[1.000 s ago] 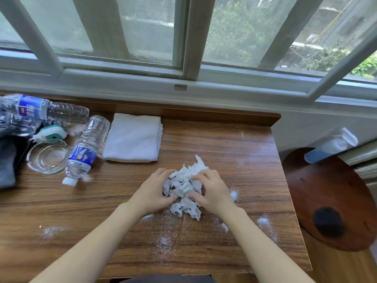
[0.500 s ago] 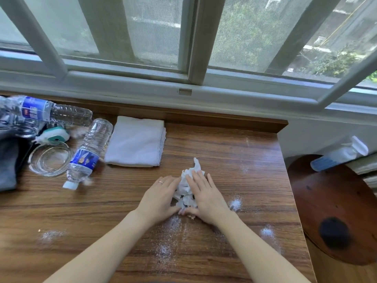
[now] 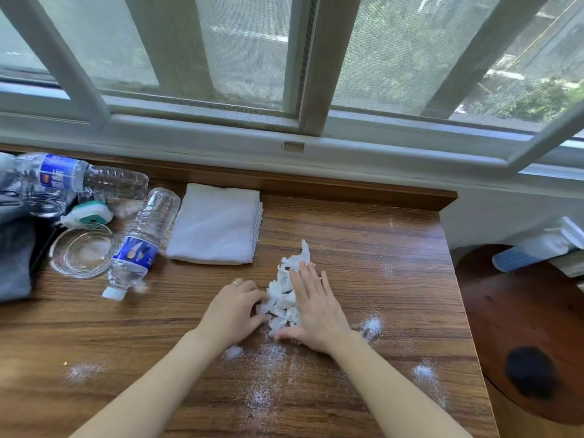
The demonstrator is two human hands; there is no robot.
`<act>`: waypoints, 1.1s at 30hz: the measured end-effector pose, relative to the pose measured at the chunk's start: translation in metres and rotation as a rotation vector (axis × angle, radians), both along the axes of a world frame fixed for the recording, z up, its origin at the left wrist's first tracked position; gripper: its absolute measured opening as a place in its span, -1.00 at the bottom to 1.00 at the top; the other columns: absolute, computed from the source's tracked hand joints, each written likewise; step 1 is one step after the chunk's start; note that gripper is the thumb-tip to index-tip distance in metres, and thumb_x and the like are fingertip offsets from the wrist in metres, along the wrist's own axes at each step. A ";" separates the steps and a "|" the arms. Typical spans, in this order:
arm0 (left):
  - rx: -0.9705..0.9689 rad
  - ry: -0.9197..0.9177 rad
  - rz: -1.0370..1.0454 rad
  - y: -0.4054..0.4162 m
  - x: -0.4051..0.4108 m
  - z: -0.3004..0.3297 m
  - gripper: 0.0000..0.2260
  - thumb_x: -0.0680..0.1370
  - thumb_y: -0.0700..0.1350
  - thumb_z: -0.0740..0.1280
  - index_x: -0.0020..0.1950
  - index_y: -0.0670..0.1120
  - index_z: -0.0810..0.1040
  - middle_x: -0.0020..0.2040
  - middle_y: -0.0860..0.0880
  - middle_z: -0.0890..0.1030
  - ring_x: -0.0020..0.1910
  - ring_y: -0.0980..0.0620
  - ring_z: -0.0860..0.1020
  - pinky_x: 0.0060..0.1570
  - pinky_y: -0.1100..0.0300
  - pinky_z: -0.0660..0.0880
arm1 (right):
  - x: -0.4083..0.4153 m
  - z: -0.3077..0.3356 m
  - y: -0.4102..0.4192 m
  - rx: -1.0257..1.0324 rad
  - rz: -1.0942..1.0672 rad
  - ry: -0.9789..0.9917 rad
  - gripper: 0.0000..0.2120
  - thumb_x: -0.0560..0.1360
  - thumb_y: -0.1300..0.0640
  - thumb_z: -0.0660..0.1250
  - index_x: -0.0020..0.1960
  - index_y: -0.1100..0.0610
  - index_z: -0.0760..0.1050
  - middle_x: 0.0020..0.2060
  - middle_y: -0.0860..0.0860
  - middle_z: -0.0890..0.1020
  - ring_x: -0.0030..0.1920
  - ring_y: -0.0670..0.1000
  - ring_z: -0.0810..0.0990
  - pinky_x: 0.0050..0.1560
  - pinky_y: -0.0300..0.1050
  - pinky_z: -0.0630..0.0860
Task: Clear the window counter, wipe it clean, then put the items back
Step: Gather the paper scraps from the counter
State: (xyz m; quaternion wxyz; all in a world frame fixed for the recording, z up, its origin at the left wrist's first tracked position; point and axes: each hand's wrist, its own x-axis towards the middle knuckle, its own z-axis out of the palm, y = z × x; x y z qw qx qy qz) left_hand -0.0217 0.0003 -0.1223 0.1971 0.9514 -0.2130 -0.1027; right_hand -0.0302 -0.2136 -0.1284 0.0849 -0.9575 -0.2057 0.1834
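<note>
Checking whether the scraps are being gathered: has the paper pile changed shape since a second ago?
Yes. The paper pile is squeezed narrower between both hands, stretching toward the folded white cloth.

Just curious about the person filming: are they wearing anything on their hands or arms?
Almost nothing. Both forearms are bare, with no sleeves, gloves or watch in view. The left hand has a thin ring on one finger. The right hand shows no ring.

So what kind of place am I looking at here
Probably a room in a home: a wooden counter beneath a screened sliding window, with household clutter such as water bottles and a folded white cloth.
</note>
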 end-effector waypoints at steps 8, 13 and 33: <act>-0.126 0.015 -0.149 -0.025 0.018 -0.001 -0.72 0.41 0.04 0.23 -0.07 0.05 0.71 -0.07 0.07 0.61 -0.15 -0.06 0.49 -0.19 0.00 0.53 | 0.005 -0.017 0.011 0.108 -0.012 -0.210 0.04 0.35 -0.56 0.03 0.48 0.25 0.24 0.37 0.11 0.42 0.43 0.13 0.30 0.49 0.30 0.23; -0.178 0.113 0.009 -0.010 0.020 0.010 -0.45 0.33 0.23 0.34 0.27 0.03 0.52 0.27 0.03 0.45 0.23 0.00 0.42 0.21 0.01 0.43 | 0.005 -0.027 0.003 0.155 -0.034 -0.424 -0.25 0.44 -0.43 0.14 0.30 0.18 0.40 0.15 0.04 0.52 0.22 0.08 0.40 0.45 0.20 0.19; 0.029 0.237 -0.288 -0.034 0.035 0.006 -0.28 0.31 0.19 0.52 0.41 0.00 0.43 0.33 0.07 0.37 0.27 0.04 0.35 0.24 0.14 0.36 | 0.010 -0.026 -0.012 0.018 -0.082 -0.427 -0.25 0.39 -0.48 0.11 0.20 0.12 0.50 0.01 0.00 0.55 -0.02 0.05 0.46 -0.02 -0.04 0.26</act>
